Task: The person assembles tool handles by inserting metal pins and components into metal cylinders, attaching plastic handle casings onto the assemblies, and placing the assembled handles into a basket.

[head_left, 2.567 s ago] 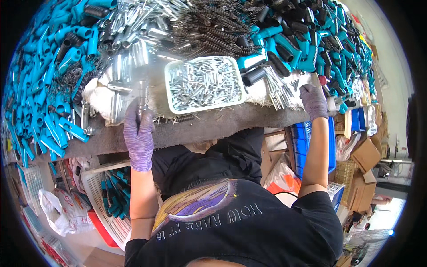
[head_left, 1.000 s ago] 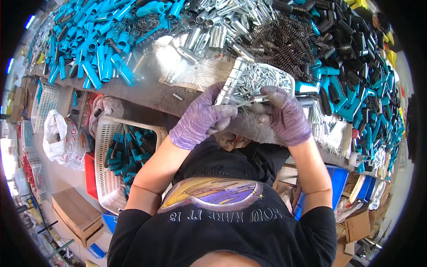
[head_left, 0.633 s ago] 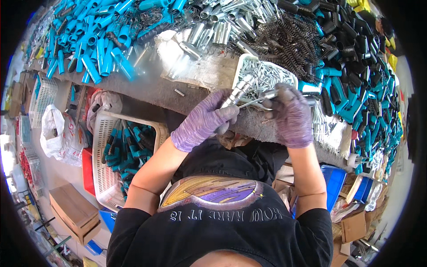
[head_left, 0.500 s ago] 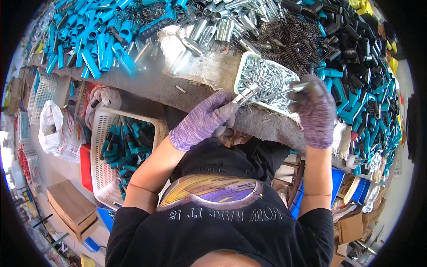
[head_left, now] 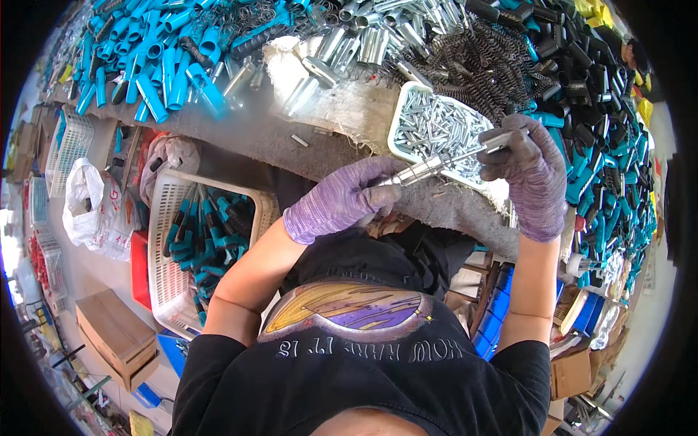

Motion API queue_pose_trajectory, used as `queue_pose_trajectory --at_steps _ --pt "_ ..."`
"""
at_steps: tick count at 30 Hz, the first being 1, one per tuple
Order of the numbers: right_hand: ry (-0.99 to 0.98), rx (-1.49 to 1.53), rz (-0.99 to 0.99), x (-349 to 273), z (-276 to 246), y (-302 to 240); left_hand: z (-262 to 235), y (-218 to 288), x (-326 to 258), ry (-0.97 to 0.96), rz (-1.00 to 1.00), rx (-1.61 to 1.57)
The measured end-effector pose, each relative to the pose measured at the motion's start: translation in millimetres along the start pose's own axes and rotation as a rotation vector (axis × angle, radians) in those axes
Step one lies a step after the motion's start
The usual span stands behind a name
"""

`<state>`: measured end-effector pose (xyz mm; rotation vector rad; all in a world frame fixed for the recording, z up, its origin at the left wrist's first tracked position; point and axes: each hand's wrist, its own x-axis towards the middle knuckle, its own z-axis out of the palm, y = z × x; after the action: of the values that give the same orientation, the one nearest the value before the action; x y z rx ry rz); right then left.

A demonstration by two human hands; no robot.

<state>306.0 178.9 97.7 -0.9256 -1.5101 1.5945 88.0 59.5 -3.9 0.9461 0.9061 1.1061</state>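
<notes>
My left hand (head_left: 347, 195), in a purple knitted glove, is closed round the near end of a shiny metal tube (head_left: 425, 168). My right hand (head_left: 529, 173), gloved alike, pinches the outer end of a thin metal rod (head_left: 471, 151). Rod and tube lie roughly in one line, slanting up to the right between my hands. Whether the rod's tip sits inside the tube I cannot tell. Just beyond them, a white tray (head_left: 393, 138) of small silvery pins rests on the bench edge, partly covered by the rod and tube.
Teal sleeves (head_left: 171, 76) heap at the back left, with metal tubes (head_left: 374, 45) and dark springs (head_left: 476, 69) mid-bench. Black and teal handles (head_left: 582, 134) pile up at right. Below the bench's left side stands a white basket (head_left: 163, 240) of teal-and-black tools.
Both hands have shifted slightly right, the left also a little nearer me. Rod and tube, at an angle before, now line up more closely.
</notes>
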Motion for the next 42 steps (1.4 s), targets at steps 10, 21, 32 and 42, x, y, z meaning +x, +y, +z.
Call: queue_pose_trajectory --at_steps 10,21,32,42 --pt "-0.091 -0.062 0.122 -3.7 13.5 2.3 -0.6 -3.6 -0.3 0.007 -0.044 -0.041" --pt "-0.119 -0.145 0.059 -9.7 22.7 22.7 3.6 -0.5 -3.3 -0.040 -0.106 -0.094" --pt "-0.051 -0.239 0.005 -8.8 22.6 37.4 22.4 17.5 -4.1 0.049 -0.133 -0.204" --pt "-0.095 -0.205 0.145 -5.8 25.5 38.8 33.2 9.6 -7.0 0.218 -0.220 -0.340"
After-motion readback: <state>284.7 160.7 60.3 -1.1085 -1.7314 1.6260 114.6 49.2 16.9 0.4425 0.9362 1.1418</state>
